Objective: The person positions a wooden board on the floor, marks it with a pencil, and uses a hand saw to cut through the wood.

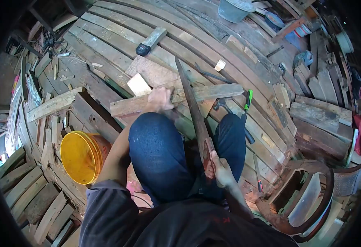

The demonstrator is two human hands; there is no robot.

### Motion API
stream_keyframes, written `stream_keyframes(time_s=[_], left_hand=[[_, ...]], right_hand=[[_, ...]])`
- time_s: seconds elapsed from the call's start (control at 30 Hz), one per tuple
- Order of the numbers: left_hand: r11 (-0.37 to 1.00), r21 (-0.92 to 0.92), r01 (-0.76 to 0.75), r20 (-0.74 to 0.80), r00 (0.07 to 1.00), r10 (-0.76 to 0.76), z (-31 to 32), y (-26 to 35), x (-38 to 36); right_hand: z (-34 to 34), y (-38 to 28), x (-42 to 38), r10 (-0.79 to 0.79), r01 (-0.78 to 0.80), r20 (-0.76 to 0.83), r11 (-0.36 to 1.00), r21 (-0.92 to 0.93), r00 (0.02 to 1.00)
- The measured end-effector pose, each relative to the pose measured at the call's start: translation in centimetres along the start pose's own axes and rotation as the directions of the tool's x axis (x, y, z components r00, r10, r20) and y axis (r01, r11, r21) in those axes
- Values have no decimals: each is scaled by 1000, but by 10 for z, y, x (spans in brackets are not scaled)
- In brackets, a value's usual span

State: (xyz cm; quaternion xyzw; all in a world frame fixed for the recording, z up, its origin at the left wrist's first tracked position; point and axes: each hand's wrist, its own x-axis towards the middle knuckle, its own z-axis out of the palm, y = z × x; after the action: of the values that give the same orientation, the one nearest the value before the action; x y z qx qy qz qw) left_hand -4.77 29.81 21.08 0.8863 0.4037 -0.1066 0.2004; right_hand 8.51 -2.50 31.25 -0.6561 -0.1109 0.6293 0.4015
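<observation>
My right hand (221, 169) is closed around the wooden handle of a hand saw (191, 99). Its long, dark blade points forward and lies across a wooden beam (221, 90) in front of my knees. With bent fingers, my left hand (160, 100) grips the beam left of the blade. Just beyond that hand is a pale wood block (139, 85). A hammer (221, 105) lies partly under the beam's right end, its middle hidden by my right knee. Close to that knee is a tool with a green handle (249, 99).
A yellow bucket (80, 157) stands at my left. Ahead on the slatted floor lie a tape measure (143, 49) and a small wood offcut (220, 65). A screwdriver (259, 185) and a curved wooden chair frame (331, 181) are at my right. Stacked planks (36, 189) fill the lower left.
</observation>
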Motion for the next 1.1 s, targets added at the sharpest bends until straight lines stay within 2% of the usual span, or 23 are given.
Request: stream_keyframes(time_s=[0.03, 0.07, 0.1, 0.13, 0.2, 0.3, 0.33, 0.37, 0.4, 0.47, 0.53, 0.6, 0.67, 0.73, 0.77, 0.8, 0.93, 1.0, 1.03, 1.1], left_hand=[[1000, -1, 22, 45, 999, -22, -1, 4, -3], [1000, 4, 19, 27, 999, -19, 0, 2, -1], [1000, 9, 18, 13, 1000, -18, 5, -1, 2], [1000, 9, 15, 8, 1000, -15, 9, 0, -1], [1000, 18, 16, 24, 1000, -17, 7, -1, 3], [999, 48, -5, 55, 999, 3, 28, -11, 8], [998, 61, -9, 44, 999, 6, 18, -11, 9], [998, 58, 16, 81, 997, -21, 14, -6, 8], [998, 63, 11, 88, 996, -16, 18, -9, 9], [996, 82, -21, 107, 994, 12, 28, -13, 16], [998, 57, 17, 77, 997, -22, 8, -1, 2], [997, 40, 61, 58, 996, -63, 10, -2, 2], [999, 37, 11, 39, 999, -12, 22, -6, 4], [999, 51, 7, 52, 999, -10, 4, -1, 0], [998, 65, 14, 68, 998, -18, 14, -6, 8], [999, 53, 13, 67, 998, -17, 14, -5, 7], [1000, 16, 4, 62, 998, -5, 6, 0, 1], [1000, 21, 8, 34, 999, -8, 13, -4, 3], [999, 38, 4, 18, 1000, -4, 26, -10, 9], [999, 38, -10, 15, 1000, 9, 16, -8, 4]], right_hand=[[2, 1, 1, 14, -14, 5, 999, 30, 1000], [4, 0, 7, 17, -18, 12, 998, 60, 1000], [7, -3, 24, -71, 69, -23, 994, -84, 997], [12, -19, 41, -96, 99, 40, 993, -70, 995], [26, -36, 80, -33, 33, 4, 994, 106, 999], [20, -26, 37, -40, 38, -7, 982, -187, 999], [10, -15, 17, -79, 88, 50, 973, -213, 996], [-1, -4, 0, 22, -15, 52, 991, -133, 998], [-4, -3, -7, 89, -91, -29, 990, -103, 996], [-6, -10, 2, 27, -23, 39, 993, -117, 999], [8, -19, 39, -64, 74, 60, 980, -183, 996], [23, -24, 77, -61, 67, 37, 979, -191, 997], [28, -28, 58, -28, 28, 6, 972, -233, 1000], [4, -4, 20, -70, 85, 91, 982, -169, 993], [-5, 13, 5, 5, -5, 1, 983, -182, 1000], [-1, 4, -5, 54, -54, -2, 998, -29, 999], [15, -21, 49, -75, 80, 30, 970, -228, 997], [26, -26, 80, -69, 68, 1, 986, -152, 998], [29, -25, 84, -55, 53, -16, 992, -110, 998], [16, -15, 33, -62, 70, 44, 975, -211, 997]])
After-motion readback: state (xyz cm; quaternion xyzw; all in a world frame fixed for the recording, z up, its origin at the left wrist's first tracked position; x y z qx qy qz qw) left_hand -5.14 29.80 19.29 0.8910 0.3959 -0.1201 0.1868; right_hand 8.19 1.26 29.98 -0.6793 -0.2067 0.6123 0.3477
